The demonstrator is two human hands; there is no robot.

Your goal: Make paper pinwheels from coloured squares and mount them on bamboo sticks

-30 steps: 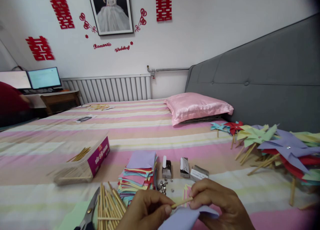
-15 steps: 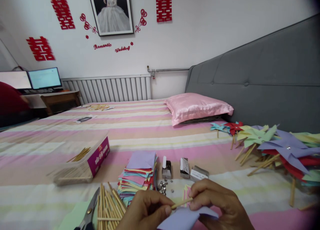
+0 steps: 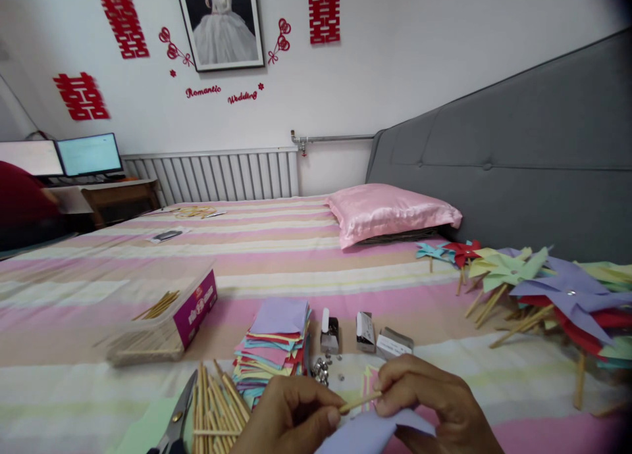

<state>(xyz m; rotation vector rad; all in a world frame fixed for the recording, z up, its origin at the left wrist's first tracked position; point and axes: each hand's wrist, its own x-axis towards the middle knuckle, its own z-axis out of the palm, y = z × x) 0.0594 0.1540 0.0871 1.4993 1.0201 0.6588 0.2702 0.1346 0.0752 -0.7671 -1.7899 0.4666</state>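
My left hand [image 3: 291, 418] pinches one end of a thin wooden stick [image 3: 359, 402] between thumb and fingers. At the stick's other end, my right hand [image 3: 434, 401] has its fingertips closed on the stick and on a folded purple paper pinwheel [image 3: 368, 431]. The paper lies just below the stick, its lower part cut off by the frame edge. Beside my left hand is a bundle of wooden sticks [image 3: 212, 408] and a pair of scissors [image 3: 178, 414]. Behind it stands a stack of coloured paper squares [image 3: 276, 339]. Small metal tacks [image 3: 320, 372] lie between the hands.
Three small boxes [image 3: 365, 330] stand past the tacks. A clear plastic box [image 3: 153, 329] with sticks is at left. Finished paper pinwheels [image 3: 557, 289] pile up at right, near the grey headboard [image 3: 518, 145]. A pink pillow [image 3: 395, 210] lies farther back. A person in red [image 3: 22, 194] is at far left.
The purple paper has shifted slightly to the right and down. Both hands keep nearly the same place and hold.
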